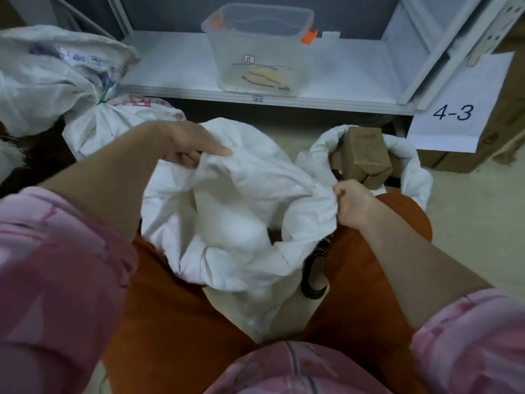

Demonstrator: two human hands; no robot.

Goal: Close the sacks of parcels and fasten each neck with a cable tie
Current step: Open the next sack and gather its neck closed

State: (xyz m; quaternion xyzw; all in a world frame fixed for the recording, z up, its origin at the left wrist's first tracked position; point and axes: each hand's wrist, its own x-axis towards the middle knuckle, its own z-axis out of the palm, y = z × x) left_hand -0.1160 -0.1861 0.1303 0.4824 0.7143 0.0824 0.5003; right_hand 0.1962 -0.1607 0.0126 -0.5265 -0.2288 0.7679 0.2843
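White woven sack near, between the knees, mouth open | left hand pinches far-left rim, right hand grips right rim, likely gathering the neck | cable ties far, in tub on shelf

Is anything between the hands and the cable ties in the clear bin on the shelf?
Nothing visible blocks the way. Both the left hand and right hand grip the open sack; the clear bin holding cable ties stands open-topped beyond it.

Open sack between knees; tub on shelf behind.
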